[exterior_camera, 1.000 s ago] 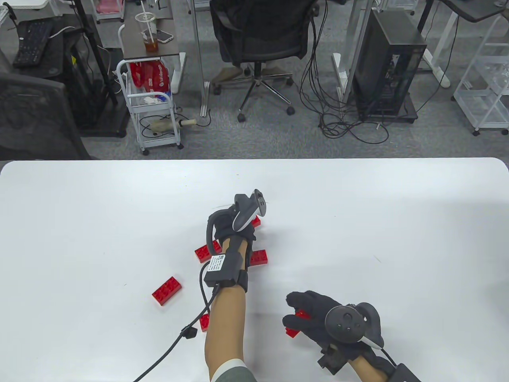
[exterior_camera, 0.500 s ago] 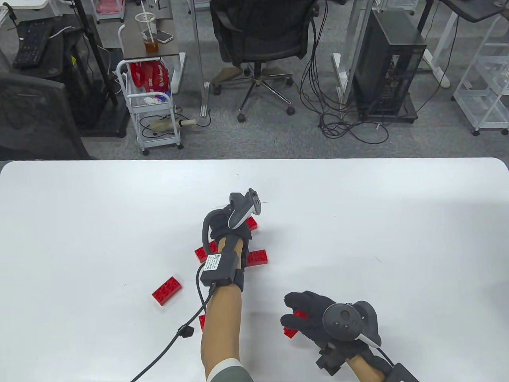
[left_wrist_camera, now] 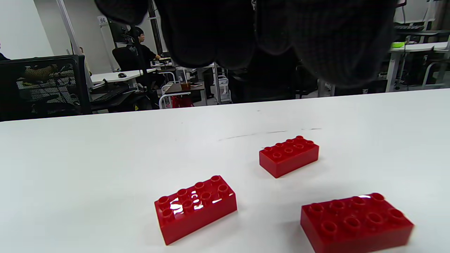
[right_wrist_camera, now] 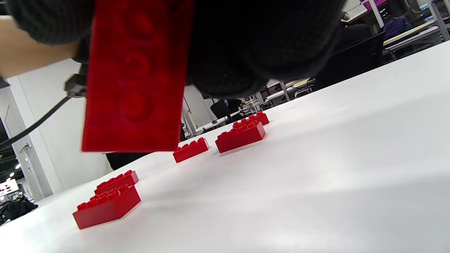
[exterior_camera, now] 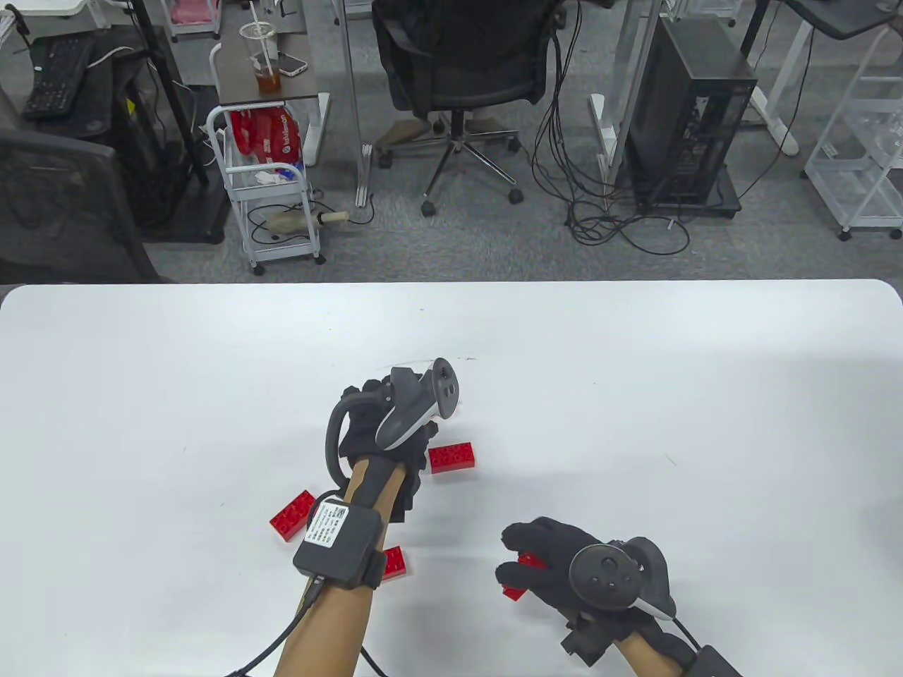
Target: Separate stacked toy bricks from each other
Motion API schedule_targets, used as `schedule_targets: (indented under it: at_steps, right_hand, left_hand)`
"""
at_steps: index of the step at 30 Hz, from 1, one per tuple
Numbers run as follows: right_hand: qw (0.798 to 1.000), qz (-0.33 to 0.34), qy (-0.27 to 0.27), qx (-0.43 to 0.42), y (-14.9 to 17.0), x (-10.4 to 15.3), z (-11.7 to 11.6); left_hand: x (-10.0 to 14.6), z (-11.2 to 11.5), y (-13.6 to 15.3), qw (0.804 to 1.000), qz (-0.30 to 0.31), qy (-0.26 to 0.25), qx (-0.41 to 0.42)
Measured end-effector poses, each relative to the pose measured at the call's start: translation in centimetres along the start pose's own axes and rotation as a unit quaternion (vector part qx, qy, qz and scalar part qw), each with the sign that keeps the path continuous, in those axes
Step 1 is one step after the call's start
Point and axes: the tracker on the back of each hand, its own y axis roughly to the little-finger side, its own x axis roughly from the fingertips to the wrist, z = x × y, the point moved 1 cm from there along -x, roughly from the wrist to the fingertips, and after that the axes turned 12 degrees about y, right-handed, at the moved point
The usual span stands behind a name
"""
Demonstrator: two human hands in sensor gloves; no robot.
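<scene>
My right hand [exterior_camera: 515,558] grips a red toy brick [exterior_camera: 516,584] between thumb and fingers, a little above the table at the front right. In the right wrist view the brick [right_wrist_camera: 135,73] fills the top left under the gloved fingers [right_wrist_camera: 253,42]. My left hand [exterior_camera: 367,419] hovers over the table's middle and holds nothing. Its fingers [left_wrist_camera: 246,31] hang loosely above three loose red bricks: a far one [left_wrist_camera: 289,155], a left one [left_wrist_camera: 195,207] and a near right one [left_wrist_camera: 355,221].
More single red bricks lie on the white table [exterior_camera: 670,395]: one right of my left hand [exterior_camera: 451,457], one at the left [exterior_camera: 293,515], one by my left forearm [exterior_camera: 391,562]. A cable [exterior_camera: 282,635] trails from my left wrist to the front edge.
My left hand has pulled back toward me and to the left, off the far brick. Its forearm now uncovers the near brick and hides another. My right hand has barely shifted.
</scene>
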Motion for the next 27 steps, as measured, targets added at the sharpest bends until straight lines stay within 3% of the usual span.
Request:
schedule_targets:
  at_steps: [7,14,20,27]
  right_hand:
    - [1.000,0.009,-0.003,-0.013,-0.3,0.2,0.0]
    - [1.000,0.002,0.001,-0.023,0.3,0.1,0.0]
    - [0.999,0.004,-0.004,-0.032,0.2,0.2,-0.2]
    - [0.999,0.003,-0.007,-0.049,0.7,0.2,-0.4]
  left_hand:
    - [5.1,1.5,0.3,0.998,0.048,-0.029,-0.009]
    - [8.5,3.7,1.1,0.995,0.086,-0.049,-0.017]
    - [10.1,5.4,3.4,0.992,0.100,-0.067,0.024]
    - [10.4,8.5,7.2,0.989,0.090,-0.074,0.087]
